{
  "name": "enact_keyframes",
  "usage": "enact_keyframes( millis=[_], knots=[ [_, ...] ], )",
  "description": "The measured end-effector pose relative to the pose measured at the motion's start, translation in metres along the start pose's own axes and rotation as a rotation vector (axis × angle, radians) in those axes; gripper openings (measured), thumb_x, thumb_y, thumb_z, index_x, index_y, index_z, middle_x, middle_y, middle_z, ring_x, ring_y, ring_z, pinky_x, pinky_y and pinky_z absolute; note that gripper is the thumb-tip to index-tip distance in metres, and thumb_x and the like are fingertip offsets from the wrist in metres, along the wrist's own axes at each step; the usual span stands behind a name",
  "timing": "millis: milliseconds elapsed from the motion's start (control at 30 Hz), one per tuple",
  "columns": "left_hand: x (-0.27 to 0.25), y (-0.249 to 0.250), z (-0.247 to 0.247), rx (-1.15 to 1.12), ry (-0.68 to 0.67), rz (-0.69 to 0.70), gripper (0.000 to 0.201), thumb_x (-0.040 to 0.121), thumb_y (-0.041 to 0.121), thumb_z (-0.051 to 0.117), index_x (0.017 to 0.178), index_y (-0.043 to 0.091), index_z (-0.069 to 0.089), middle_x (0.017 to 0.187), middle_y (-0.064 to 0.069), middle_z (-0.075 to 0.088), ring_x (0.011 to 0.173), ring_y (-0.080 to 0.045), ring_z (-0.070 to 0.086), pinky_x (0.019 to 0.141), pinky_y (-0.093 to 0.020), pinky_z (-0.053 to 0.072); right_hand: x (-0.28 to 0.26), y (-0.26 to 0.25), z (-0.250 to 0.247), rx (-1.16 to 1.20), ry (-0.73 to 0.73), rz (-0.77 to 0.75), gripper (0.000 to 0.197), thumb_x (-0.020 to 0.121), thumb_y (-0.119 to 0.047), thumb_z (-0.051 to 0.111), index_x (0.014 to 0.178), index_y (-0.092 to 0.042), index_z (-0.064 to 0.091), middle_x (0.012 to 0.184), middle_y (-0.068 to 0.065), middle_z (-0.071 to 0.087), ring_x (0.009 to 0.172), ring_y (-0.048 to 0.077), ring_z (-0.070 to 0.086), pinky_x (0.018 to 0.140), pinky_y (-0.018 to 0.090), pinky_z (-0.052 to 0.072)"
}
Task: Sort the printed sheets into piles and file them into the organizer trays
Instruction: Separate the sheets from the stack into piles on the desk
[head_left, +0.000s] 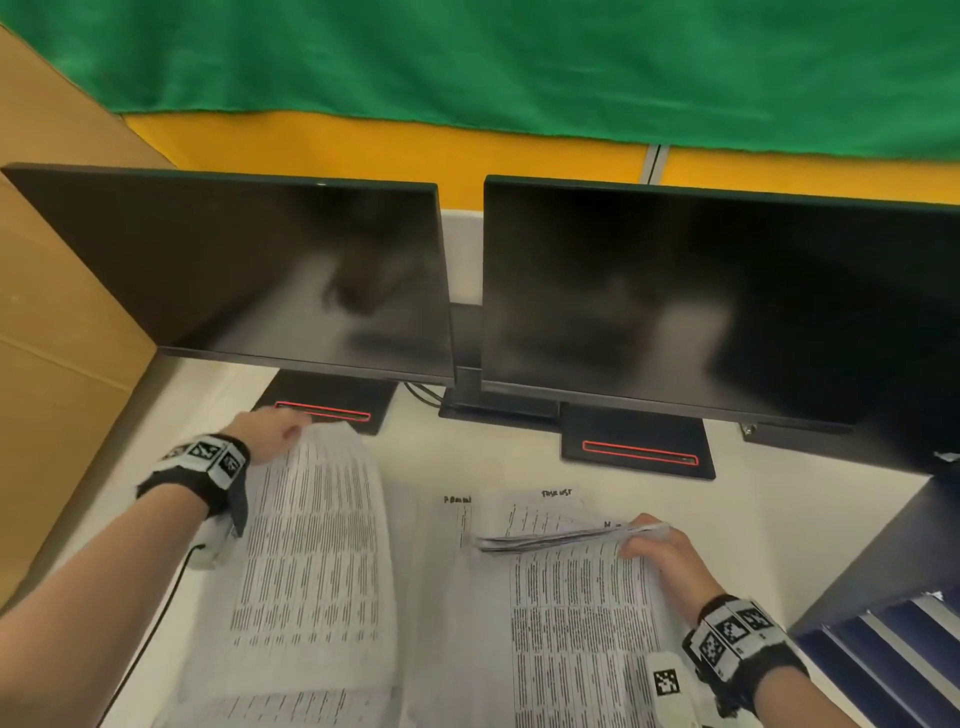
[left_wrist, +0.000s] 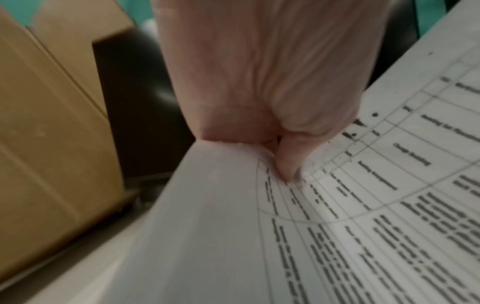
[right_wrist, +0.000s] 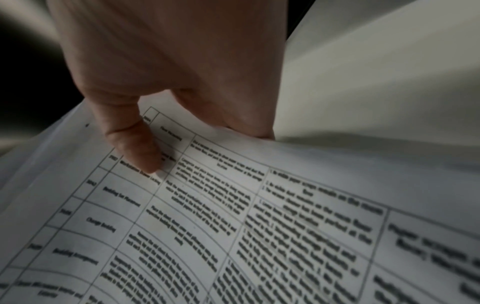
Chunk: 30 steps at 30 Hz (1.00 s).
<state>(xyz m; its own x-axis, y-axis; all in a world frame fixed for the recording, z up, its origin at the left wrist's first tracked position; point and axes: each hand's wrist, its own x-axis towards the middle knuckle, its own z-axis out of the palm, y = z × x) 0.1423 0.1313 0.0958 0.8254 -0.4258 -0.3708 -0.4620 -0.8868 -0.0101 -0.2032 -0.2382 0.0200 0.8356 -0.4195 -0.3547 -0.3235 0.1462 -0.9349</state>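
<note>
Item 1: white printed sheet w/ dense table text, left side (head_left: 311, 545). Lifted, curling; long axis runs away from the person toward the black monitor stand w/ red stripe (head_left: 332, 402). Left hand (head_left: 270, 431) pinches its far top corner, thumb (left_wrist: 288, 162) on the printed face, fingers behind.

Item 2: thin stack of white printed sheets, right side (head_left: 571, 613). Right hand (head_left: 654, 540) grips its far right edge; thumb (right_wrist: 135, 144) on top, fingers beneath.

Item 3: loose white sheets w/ handwritten headings (head_left: 519, 512), flat on white desk (head_left: 467, 452) betw. the hands.

Item 4: dark blue organizer trays (head_left: 893, 639), near-right corner, just beside right wrist.

Key relation: trays lie right of both hands; right hand much nearer. Judgement: its stack files w/ a short sideways move; left sheet would have to cross over.
</note>
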Motion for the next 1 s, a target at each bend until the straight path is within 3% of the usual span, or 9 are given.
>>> enact_keyframes(
  millis=[233,400,500,600,667,733,867,933,1000],
  knots=[
    [0.0,0.028,0.042,0.122,-0.011,0.013,0.041,0.093,0.012,0.038,0.129,0.029,0.046,0.134,-0.002,0.046,0.123,-0.022,0.046,0.111,-0.05,0.024,-0.004,-0.001,0.001,0.0,-0.002,0.027,0.016,0.059,-0.011,0.066,0.071,-0.006,0.058,0.079,0.015,0.063,0.081,0.028,0.064,0.083,0.041,0.048],
    [-0.004,0.139,0.033,-0.094,0.237,0.407,0.025,0.094,0.014,0.043,0.109,0.021,0.062,0.109,-0.005,0.056,0.101,-0.025,0.058,0.092,-0.041,0.044,-0.007,0.004,0.008,0.024,0.028,0.013,0.017,0.062,-0.01,0.065,0.076,-0.004,0.058,0.079,0.016,0.063,0.079,0.027,0.064,0.076,0.036,0.047],
    [-0.012,0.207,0.044,-0.253,0.079,0.546,0.028,0.098,0.027,0.04,0.115,0.02,0.059,0.117,-0.003,0.057,0.108,-0.021,0.054,0.099,-0.041,0.041,-0.009,0.004,0.012,0.026,0.062,-0.01,0.016,0.061,-0.01,0.064,0.074,-0.003,0.058,0.075,0.011,0.062,0.077,0.021,0.062,0.074,0.032,0.044],
    [-0.009,0.234,0.058,-0.062,-0.051,0.582,0.032,0.096,0.026,0.046,0.126,0.019,0.053,0.129,-0.004,0.054,0.117,-0.023,0.05,0.102,-0.038,0.039,-0.011,0.005,0.014,0.019,0.1,-0.001,0.011,0.061,-0.01,0.065,0.07,-0.008,0.06,0.07,0.004,0.064,0.075,0.02,0.064,0.075,0.03,0.047],
    [-0.009,0.238,0.061,0.06,-0.001,0.607,0.027,0.093,0.022,0.051,0.119,0.019,0.057,0.121,-0.004,0.06,0.108,-0.022,0.056,0.095,-0.035,0.04,-0.012,0.01,0.012,-0.012,0.139,-0.004,0.009,0.062,-0.013,0.066,0.07,-0.011,0.063,0.072,0.005,0.065,0.077,0.023,0.064,0.08,0.036,0.049],
    [-0.011,0.239,0.063,0.094,0.083,0.635,0.022,0.091,0.022,0.053,0.111,0.019,0.061,0.113,-0.003,0.064,0.101,-0.022,0.058,0.092,-0.034,0.04,-0.013,0.013,0.012,-0.042,0.165,-0.004,0.013,0.066,-0.014,0.069,0.078,-0.012,0.063,0.081,0.008,0.066,0.082,0.025,0.064,0.081,0.038,0.049],
    [-0.016,0.231,0.066,-0.078,0.078,0.667,0.016,0.092,0.022,0.053,0.102,0.017,0.065,0.104,-0.003,0.065,0.093,-0.019,0.057,0.087,-0.032,0.045,-0.013,0.016,0.014,-0.032,0.267,0.086,0.048,0.08,0.002,0.065,0.12,-0.018,0.048,0.109,0.005,0.056,0.089,0.013,0.058,0.07,0.021,0.045],
    [-0.019,0.224,0.066,-0.248,0.036,0.657,0.014,0.09,0.021,0.056,0.096,0.017,0.069,0.1,-0.002,0.066,0.087,-0.014,0.054,0.084,-0.028,0.047,-0.012,0.019,0.013,-0.039,0.295,0.119,0.066,0.078,-0.001,0.07,0.133,-0.019,0.038,0.122,0.008,0.051,0.1,0.019,0.058,0.083,0.03,0.049],
    [-0.024,0.216,0.067,-0.386,-0.02,0.649,0.01,0.089,0.019,0.06,0.092,0.016,0.07,0.099,-0.001,0.068,0.083,-0.01,0.054,0.08,-0.021,0.045,-0.011,0.022,0.011,-0.053,0.292,0.171,0.065,0.077,-0.007,0.073,0.132,-0.016,0.04,0.127,0.008,0.053,0.105,0.024,0.058,0.091,0.036,0.049]
  ],
)
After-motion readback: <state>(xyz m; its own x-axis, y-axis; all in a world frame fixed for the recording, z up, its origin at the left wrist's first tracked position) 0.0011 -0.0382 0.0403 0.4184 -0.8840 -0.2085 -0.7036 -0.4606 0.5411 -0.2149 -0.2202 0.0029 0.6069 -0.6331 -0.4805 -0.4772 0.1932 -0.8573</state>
